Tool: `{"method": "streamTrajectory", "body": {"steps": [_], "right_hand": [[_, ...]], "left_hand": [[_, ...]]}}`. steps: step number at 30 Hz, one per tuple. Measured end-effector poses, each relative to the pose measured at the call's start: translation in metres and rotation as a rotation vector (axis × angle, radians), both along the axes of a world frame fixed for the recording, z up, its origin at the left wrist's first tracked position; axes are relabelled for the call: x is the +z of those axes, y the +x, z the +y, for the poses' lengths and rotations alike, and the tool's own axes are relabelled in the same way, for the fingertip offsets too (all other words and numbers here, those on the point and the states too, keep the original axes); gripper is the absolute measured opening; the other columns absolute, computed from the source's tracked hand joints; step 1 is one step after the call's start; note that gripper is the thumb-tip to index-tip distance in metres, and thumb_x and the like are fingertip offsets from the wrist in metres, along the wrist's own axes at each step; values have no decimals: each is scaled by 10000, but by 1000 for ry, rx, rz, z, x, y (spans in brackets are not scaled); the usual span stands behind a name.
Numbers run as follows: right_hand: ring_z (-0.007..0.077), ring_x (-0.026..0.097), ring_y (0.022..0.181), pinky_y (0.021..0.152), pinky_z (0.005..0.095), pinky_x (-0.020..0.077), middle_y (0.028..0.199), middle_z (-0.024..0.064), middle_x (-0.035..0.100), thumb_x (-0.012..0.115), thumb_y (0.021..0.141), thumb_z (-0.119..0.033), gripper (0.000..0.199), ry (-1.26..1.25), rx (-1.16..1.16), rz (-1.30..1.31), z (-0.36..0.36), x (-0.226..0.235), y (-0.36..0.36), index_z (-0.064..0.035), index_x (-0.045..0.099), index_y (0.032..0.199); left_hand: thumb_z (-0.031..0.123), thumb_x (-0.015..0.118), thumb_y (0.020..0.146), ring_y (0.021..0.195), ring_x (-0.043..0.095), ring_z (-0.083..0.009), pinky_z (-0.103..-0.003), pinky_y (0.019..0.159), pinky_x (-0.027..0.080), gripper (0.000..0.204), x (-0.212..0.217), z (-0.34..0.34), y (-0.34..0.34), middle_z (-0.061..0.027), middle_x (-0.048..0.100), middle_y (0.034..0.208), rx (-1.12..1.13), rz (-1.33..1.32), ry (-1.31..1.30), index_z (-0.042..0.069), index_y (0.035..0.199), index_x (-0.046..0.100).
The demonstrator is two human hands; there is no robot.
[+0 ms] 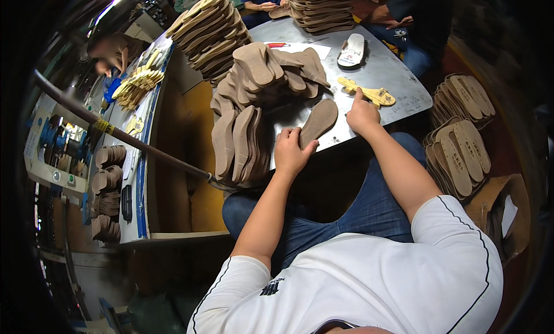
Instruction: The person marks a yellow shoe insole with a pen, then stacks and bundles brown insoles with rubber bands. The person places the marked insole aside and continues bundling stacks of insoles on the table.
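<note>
On the grey metal table (412,94), a brown insole (321,122) lies slanted in front of me. My left hand (292,152) grips its near, narrow end, thumb on one side and fingers on the other. To the right, my right hand (363,113) has its index finger on a yellow sole-shaped piece (378,96); its other fingers are curled and partly hidden. Beyond that piece lies a white sole-shaped item (351,50) with printed marks. A heap of brown insoles (248,83) rises beside my left hand, with several standing on edge (245,143).
Tall insole stacks stand at the far left (210,34) and far edge (321,10). Bundled insoles (459,155) sit to my right by a cardboard box (499,213). A dark metal bar (156,149) crosses at left, before a bench with yellow pieces (138,86). Other people sit across the table.
</note>
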State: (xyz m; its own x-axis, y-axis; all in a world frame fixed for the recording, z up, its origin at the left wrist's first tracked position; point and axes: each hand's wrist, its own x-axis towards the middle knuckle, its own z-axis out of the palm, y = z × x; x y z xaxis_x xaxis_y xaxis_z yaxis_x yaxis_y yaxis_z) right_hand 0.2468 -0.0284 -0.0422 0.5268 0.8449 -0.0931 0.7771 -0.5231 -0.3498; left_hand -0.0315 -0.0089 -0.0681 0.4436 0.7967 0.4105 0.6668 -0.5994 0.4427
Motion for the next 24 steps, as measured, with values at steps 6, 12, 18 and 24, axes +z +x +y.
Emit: {"method": "streamTrajectory", "body": {"steps": [6, 12, 18, 24], "right_hand": [[425, 823, 997, 915, 545, 652, 1085, 247, 834, 719, 1007, -190, 1021, 65, 1, 6, -9, -4, -4, 53, 123, 1800], [514, 775, 882, 863, 612, 614, 945, 290, 795, 688, 973, -144, 935, 377, 133, 60, -43, -31, 0, 63, 211, 1751], [439, 781, 849, 833, 552, 612, 930, 186, 784, 695, 988, -116, 845, 644, 120, 402, -58, -42, -1, 68, 292, 1708], [389, 721, 1193, 1028, 506, 579, 1247, 258, 739, 811, 1054, -281, 805, 727, 247, 722, -86, -34, -59, 119, 409, 1625]], "left_hand": [[476, 924, 895, 1165, 689, -401, -493, 1026, 575, 693, -7, -6, 0, -201, 704, 1252, 49, 17, -4, -12, 1362, 768], [483, 862, 953, 1111, 699, -388, -493, 974, 585, 649, -9, -8, 4, -190, 701, 1209, 72, 68, 18, -10, 1366, 773], [413, 848, 980, 1065, 697, -386, -486, 924, 582, 538, -10, -9, 3, -178, 700, 1159, 32, -42, -13, -1, 1315, 774], [320, 814, 1026, 1082, 694, -398, -455, 952, 578, 482, -12, -29, 21, -200, 681, 1200, 28, -320, -18, 3, 1381, 736]]}}
